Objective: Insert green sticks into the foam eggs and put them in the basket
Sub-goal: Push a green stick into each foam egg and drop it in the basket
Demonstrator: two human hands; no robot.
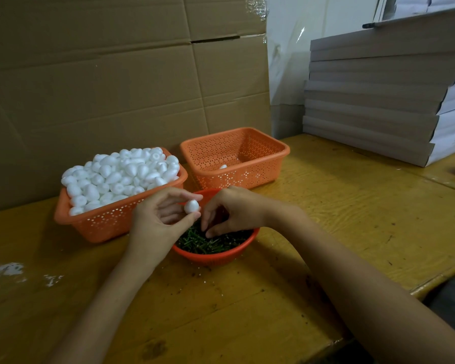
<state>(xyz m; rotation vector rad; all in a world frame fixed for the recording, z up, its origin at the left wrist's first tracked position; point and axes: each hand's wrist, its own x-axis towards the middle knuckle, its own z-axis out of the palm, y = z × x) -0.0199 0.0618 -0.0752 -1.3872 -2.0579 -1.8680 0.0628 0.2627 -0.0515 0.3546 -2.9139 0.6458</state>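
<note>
My left hand (159, 219) pinches one white foam egg (191, 206) between thumb and fingertips, just above the round red bowl (216, 256) of green sticks (208, 243). My right hand (231, 211) reaches down into that bowl, its thumb and fingertips touching the sticks; whether a stick is held between them cannot be made out. An orange basket (103, 222) heaped with white foam eggs (121, 174) stands at the left. A second orange basket (250, 177) behind the bowl holds one white egg (223, 167).
The wooden table (352, 206) has white foam crumbs (11, 269) at the left and dark specks near the bowl. Cardboard sheets (103, 74) stand behind the baskets. A stack of flat boxes (378, 101) sits at the back right. The table edge (431, 279) runs at the right.
</note>
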